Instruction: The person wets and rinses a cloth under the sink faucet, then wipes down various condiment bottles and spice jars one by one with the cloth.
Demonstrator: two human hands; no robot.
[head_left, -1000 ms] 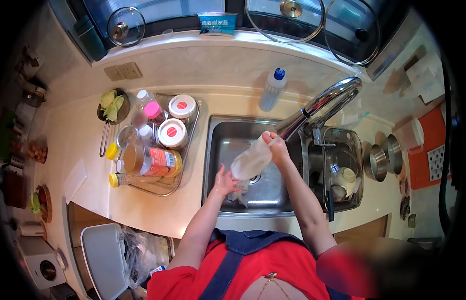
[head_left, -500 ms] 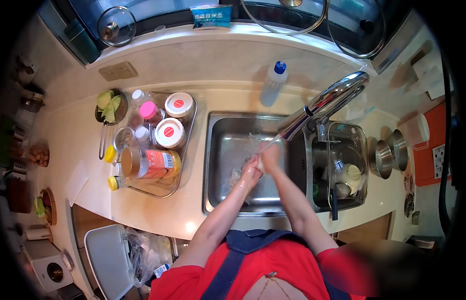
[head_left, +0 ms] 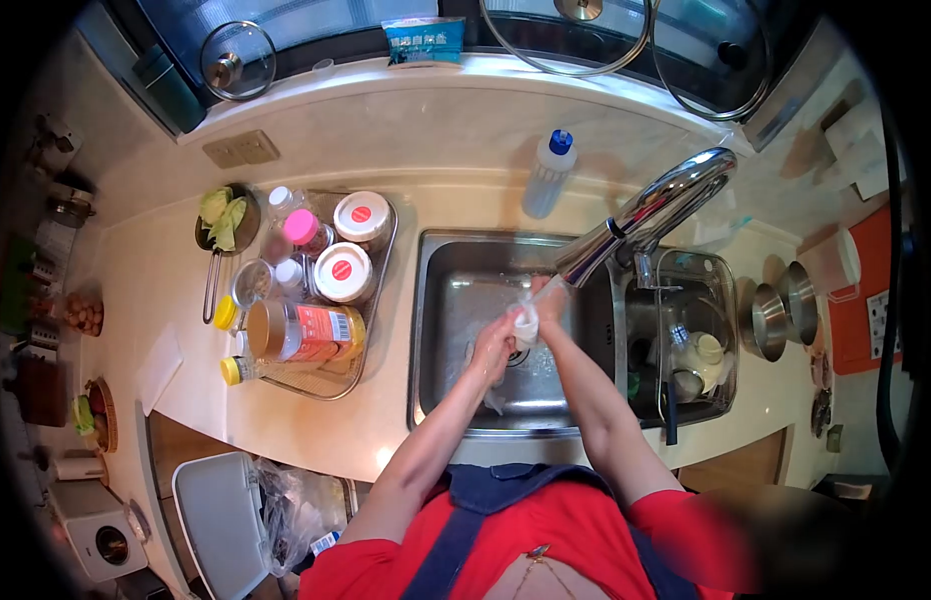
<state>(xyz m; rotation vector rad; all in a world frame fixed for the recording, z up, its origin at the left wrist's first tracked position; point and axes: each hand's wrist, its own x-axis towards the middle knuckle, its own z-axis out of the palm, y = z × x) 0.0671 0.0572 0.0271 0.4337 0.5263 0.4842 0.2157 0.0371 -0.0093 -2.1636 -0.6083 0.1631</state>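
Observation:
Both hands are inside the steel sink [head_left: 451, 395], under the stream from the pull-out tap [head_left: 586, 255]. My left hand [head_left: 494, 338] has its fingers closed on a small, wet white thing [head_left: 527, 322] that looks soft; its exact kind is not clear. On its other side, my right hand [head_left: 550, 300] holds the same thing, with its fingers partly hidden by the water and the white thing. A pale scrap [head_left: 494, 402] lies on the sink floor below my left hand. The drain shows just under the hands.
A wire tray [head_left: 371, 345] of jars stands left of the sink. Behind the sink is a blue-capped bottle [head_left: 551, 175]. At right are a drying basket [head_left: 731, 385] and metal bowls [head_left: 769, 320]. A pan with leaves [head_left: 223, 220] sits at far left.
The right hand was blurred and across the left one; now the hands are slightly apart with the white thing showing between them. The view has shifted a little.

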